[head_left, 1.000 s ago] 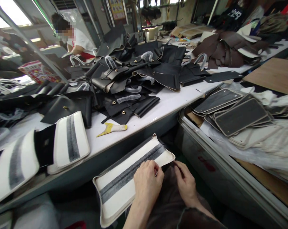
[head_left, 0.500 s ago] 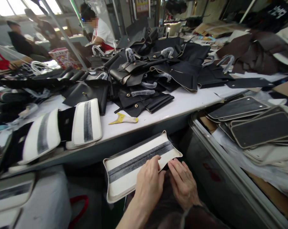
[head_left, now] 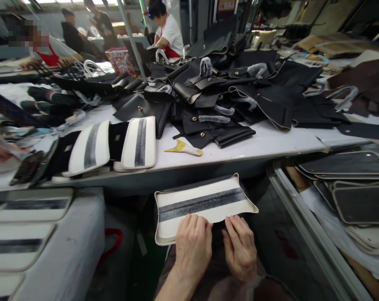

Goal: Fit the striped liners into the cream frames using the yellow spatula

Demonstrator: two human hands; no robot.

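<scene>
A white padded panel (head_left: 202, 202) with a dark grey stripe down its middle lies across my lap below the table edge. My left hand (head_left: 192, 246) grips its near long edge, fingers curled over it. My right hand (head_left: 241, 246) lies just to the right, fingertips pressed on the same edge and on dark brown material (head_left: 221, 267) under the panel. Two similar white striped panels (head_left: 136, 144) lie on the white table (head_left: 271, 144) to the upper left.
Black leather bag parts (head_left: 221, 96) are heaped on the table, with a yellow-tipped tool (head_left: 183, 148) near the front edge. Dark flat panels (head_left: 349, 184) are stacked in a bin at right. More striped panels (head_left: 29, 209) lie at left. People sit at the back.
The view has swung left. The striped panel has turned from slanted to nearly level across my lap, and both hands have stayed on its near edge.
</scene>
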